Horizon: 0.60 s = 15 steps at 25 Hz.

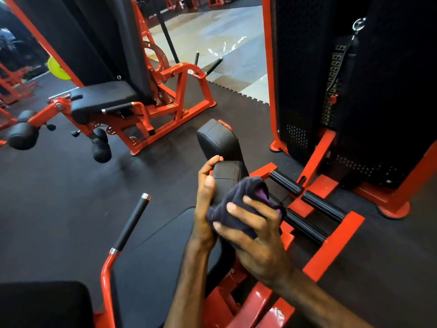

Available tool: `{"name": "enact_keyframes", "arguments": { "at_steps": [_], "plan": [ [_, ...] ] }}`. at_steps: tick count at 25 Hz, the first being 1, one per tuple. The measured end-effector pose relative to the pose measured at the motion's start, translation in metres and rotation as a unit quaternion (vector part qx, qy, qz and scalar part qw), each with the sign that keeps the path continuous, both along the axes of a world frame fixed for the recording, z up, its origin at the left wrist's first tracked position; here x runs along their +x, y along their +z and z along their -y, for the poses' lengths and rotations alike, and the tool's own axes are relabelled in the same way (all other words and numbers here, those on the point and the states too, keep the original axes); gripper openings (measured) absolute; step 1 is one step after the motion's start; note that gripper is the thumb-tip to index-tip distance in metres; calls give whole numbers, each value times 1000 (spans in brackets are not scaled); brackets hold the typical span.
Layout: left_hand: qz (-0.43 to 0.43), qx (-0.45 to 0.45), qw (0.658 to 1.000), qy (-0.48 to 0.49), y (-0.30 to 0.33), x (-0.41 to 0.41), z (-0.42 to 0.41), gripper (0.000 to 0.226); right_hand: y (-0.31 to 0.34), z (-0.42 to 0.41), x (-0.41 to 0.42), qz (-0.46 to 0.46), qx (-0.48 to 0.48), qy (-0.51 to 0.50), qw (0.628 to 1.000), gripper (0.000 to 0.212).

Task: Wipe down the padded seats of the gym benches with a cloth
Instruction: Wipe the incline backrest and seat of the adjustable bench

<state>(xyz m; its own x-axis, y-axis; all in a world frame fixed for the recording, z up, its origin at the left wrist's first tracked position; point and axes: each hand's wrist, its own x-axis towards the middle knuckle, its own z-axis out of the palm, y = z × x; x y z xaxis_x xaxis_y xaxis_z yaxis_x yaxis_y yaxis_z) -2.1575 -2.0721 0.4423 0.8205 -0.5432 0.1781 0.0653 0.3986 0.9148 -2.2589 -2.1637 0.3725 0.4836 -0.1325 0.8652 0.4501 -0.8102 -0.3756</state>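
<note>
Cloth (238,204), dark purple, is bunched over the near pad (227,178) of a red-framed machine, at centre of view. Right hand (255,235) grips the cloth from above, fingers curled over the wad and pressing it onto the pad. Left hand (208,192) grips the pad's left edge, fingers curled round its far corner, thumb along the side; it appears to steady the pad.

Handling, as judged: the cloth is soft, light and limp. It takes whatever shape the hands give it and should be held as a gathered wad in the palm, not by a loose corner. The pad looks firm, with a smooth dark vinyl cover and stitched seams; it is likely to pivot or shift unless braced at its edge.

Orientation: the pad's long axis runs away from the person and slightly to the right, its broad face turned up and left. A second pad (217,138) stands just beyond it on the same line, untouched by the hands. The cloth has no clear axis of its own; its bulk trails toward the right side of the pad.

Surroundings: the seat (160,252) lies below the forearms, with a black-gripped handle (132,223) to its left. Ribbed foot bars (307,209) sit to the right. Another machine (106,100) stands well apart on the rubber floor (59,197).
</note>
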Motion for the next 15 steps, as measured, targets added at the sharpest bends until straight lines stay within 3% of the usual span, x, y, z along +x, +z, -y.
{"name": "enact_keyframes", "arguments": {
  "at_steps": [4,6,11,13,15],
  "plan": [
    [60,78,994,52,1,11,-1,57,-55,-21,-19,-20,35,-105,994,16],
    [71,102,989,77,2,11,-1,56,-69,-21,-22,-39,52,-108,992,10],
    [77,126,983,107,6,6,-2,52,-93,-8,-42,-186,-40,-96,977,23],
    [73,119,983,117,7,1,-4,51,-76,3,-48,-198,63,-100,973,34],
    [80,117,984,112,8,-1,-5,51,-51,20,-51,-157,222,-117,955,28]
  ]
}}
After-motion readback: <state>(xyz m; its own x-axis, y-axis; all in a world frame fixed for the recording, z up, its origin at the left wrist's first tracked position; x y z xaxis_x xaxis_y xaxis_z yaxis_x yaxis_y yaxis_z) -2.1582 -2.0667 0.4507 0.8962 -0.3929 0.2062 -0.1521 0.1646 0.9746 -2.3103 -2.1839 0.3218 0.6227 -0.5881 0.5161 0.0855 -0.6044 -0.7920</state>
